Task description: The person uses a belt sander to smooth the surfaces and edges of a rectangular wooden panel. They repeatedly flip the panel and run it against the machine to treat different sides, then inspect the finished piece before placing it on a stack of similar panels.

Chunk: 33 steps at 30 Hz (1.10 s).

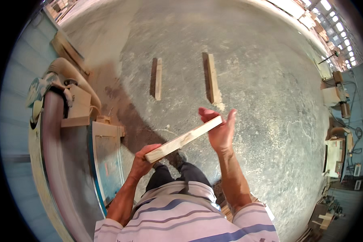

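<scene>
A pale wooden block (185,139), long and squared, slants across in front of my body, its right end higher in the picture. My left hand (142,159) is closed around its lower left end. By the other end is my right hand (221,131), open, with thumb and fingers spread apart. That end of the block overlaps the right palm, and I cannot tell whether it touches. Beyond my hands two wooden strips lie apart on the floor, a shorter strip (159,79) at left and a longer strip (214,78) at right.
Close on my left stands a belt sanding machine (54,133) with a wooden box-like guard (78,103) and a fat hose (74,76). The concrete floor (270,101) stretches ahead. Tools and cables hang along the right wall (356,109). Stacked wood (227,207) shows beside my right hip.
</scene>
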Each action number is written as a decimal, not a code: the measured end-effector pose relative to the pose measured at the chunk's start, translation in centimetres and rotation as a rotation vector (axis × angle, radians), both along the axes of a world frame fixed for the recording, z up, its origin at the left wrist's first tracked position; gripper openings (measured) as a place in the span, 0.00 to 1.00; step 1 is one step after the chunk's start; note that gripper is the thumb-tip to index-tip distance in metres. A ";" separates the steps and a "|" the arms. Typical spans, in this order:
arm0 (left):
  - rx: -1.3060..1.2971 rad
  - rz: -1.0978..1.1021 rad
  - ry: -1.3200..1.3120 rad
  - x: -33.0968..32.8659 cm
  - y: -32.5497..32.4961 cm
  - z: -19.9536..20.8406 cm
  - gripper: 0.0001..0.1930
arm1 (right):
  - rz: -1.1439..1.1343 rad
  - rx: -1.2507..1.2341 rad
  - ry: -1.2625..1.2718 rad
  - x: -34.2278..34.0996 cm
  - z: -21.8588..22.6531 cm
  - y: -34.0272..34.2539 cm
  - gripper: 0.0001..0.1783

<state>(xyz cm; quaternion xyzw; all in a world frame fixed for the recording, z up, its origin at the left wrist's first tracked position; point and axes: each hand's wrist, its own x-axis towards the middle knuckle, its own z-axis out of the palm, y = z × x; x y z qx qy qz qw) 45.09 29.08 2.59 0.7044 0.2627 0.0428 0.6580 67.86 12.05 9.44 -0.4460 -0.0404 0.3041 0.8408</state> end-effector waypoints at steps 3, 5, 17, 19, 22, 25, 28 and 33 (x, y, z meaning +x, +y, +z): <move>0.089 -0.041 -0.042 0.3 -0.4 0.4 0.17 | -0.019 -0.008 -0.009 0.3 -0.9 -0.8 0.48; 0.073 -0.022 -0.065 0.2 -0.6 0.1 0.17 | -0.040 -0.020 0.024 0.1 -1.5 -1.2 0.48; -0.209 0.504 -0.196 0.6 1.4 5.6 0.09 | -0.050 -0.438 0.171 0.4 -13.7 -8.4 0.53; -0.261 0.533 -0.321 -1.8 3.2 4.4 0.20 | -0.060 -0.595 0.226 0.8 -16.2 -8.9 0.51; -0.419 0.729 -0.521 -3.9 3.2 6.3 0.25 | -0.078 -0.723 0.233 1.6 -18.1 -9.7 0.49; -0.589 0.749 -0.645 -5.2 3.1 7.2 0.31 | -0.031 -0.762 0.156 3.1 -18.5 -10.8 0.46; -0.660 0.812 -0.660 -6.7 2.7 6.6 0.34 | 0.001 -0.533 0.091 4.7 -15.2 -10.8 0.43; -0.738 0.894 -0.711 -10.9 2.9 4.2 0.33 | 0.108 -0.352 0.062 6.0 -12.2 -10.8 0.37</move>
